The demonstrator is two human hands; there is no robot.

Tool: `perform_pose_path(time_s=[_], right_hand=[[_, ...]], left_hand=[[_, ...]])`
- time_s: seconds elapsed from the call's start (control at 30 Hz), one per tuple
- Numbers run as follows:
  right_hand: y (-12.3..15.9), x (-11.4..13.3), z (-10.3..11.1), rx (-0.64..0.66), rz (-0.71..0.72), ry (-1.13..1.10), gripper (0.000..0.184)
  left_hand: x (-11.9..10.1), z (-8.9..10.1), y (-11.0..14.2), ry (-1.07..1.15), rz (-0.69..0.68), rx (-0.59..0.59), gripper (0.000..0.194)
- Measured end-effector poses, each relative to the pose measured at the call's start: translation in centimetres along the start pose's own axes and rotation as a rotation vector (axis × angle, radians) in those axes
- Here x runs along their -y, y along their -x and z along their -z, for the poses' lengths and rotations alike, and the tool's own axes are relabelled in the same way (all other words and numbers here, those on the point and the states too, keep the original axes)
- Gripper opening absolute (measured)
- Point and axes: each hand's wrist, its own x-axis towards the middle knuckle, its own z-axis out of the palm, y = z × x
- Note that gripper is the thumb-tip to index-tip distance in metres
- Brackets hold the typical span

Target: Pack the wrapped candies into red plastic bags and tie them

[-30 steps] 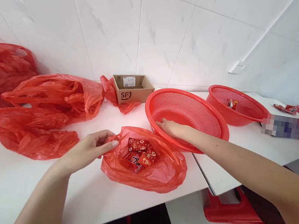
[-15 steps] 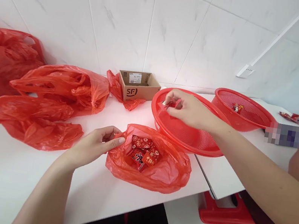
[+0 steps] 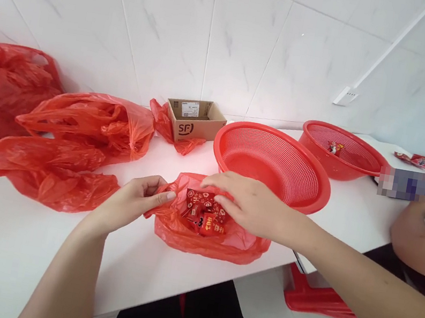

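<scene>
An open red plastic bag [image 3: 217, 249] rests on the white table, with several small red snack packets [image 3: 204, 206] inside. My left hand [image 3: 140, 198] pinches the bag's left rim between thumb and fingers. Over the bag's right side is my right hand [image 3: 245, 205], its fingers stretched out and the thumb apart, with nothing seen in them. Just behind that hand stands a red perforated plastic basket [image 3: 277, 159], tilted a little; no packets show in the part I see.
Filled or crumpled red bags [image 3: 88, 122] lie along the left. A small cardboard box [image 3: 197, 126] stands by the wall. Farther right are a second red basket [image 3: 344, 148] with a few small packets and a co-worker's hand [image 3: 424, 208]. A red stool [image 3: 319, 299] is below.
My right hand has come out of the red basket, down and left to the bag. One packet in the bag lies differently. My left hand keeps the rim.
</scene>
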Motion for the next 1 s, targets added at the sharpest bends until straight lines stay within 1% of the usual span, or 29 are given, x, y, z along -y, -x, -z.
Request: perform_pose_path(time_s=[0.07,0.13,0.17,0.23,0.3,0.37,0.43,0.5,0.6,0.67,0.77,0.87,0.93,1.0], right_hand=[[2.1,0.0,1.0,-0.103,-0.05,0.009,0.028],[4.9,-0.2,1.4,-0.17,-0.156,0.015,0.024],[6.3,-0.5,1.3,-0.184,-0.225,0.015,0.022],[8.9,-1.2,0.8,-0.185,-0.378,0.014,0.021],[10.9,-2.2,-0.3,-0.194,-0.519,0.009,0.024],[11.9,-3.2,-1.5,-0.208,-0.613,-0.022,0.029],[12.0,-3.9,-2.4,-0.217,-0.648,-0.08,0.033],[11.5,-4.1,-3.0,-0.219,-0.646,-0.139,0.034],[10.6,-3.6,-3.4,-0.228,-0.59,-0.147,0.032],[10.2,-2.9,-3.6,-0.274,-0.513,-0.123,0.031],[10.0,-2.5,-4.5,-0.337,-0.377,-0.094,0.033],[9.7,-2.8,-4.9,-0.302,-0.302,-0.002,0.031],[9.1,-3.0,-4.1,-0.287,-0.28,-0.022,0.024],[8.3,-2.9,-2.0,-0.362,-0.252,-0.171,0.021]], left_hand=[[0.0,0.1,0.0,-0.002,-0.009,-0.008,0.032],[0.0,0.2,0.0,-0.006,-0.01,-0.001,0.033],[0.0,0.2,0.0,-0.008,-0.008,0.009,0.034],[-0.1,-0.1,0.1,-0.001,-0.011,0.032,0.036],[-0.1,-0.5,0.5,-0.001,-0.006,0.027,0.036],[0.1,-1.1,1.3,-0.063,0.041,-0.038,0.039],[0.6,-1.9,2.4,-0.17,0.127,-0.139,0.046],[1.3,-2.5,3.6,-0.239,0.198,-0.204,0.047],[2.1,-3.2,4.8,-0.219,0.229,-0.226,0.039],[2.2,-3.4,5.2,-0.165,0.204,-0.271,0.04],[1.6,-3.4,5.4,-0.07,0.145,-0.367,0.039],[0.5,-2.8,5.6,0.018,0.094,-0.436,0.039],[-0.7,-1.9,5.7,0.067,0.055,-0.488,0.038],[-2.2,-0.7,5.6,0.157,0.0,-0.555,0.035]])
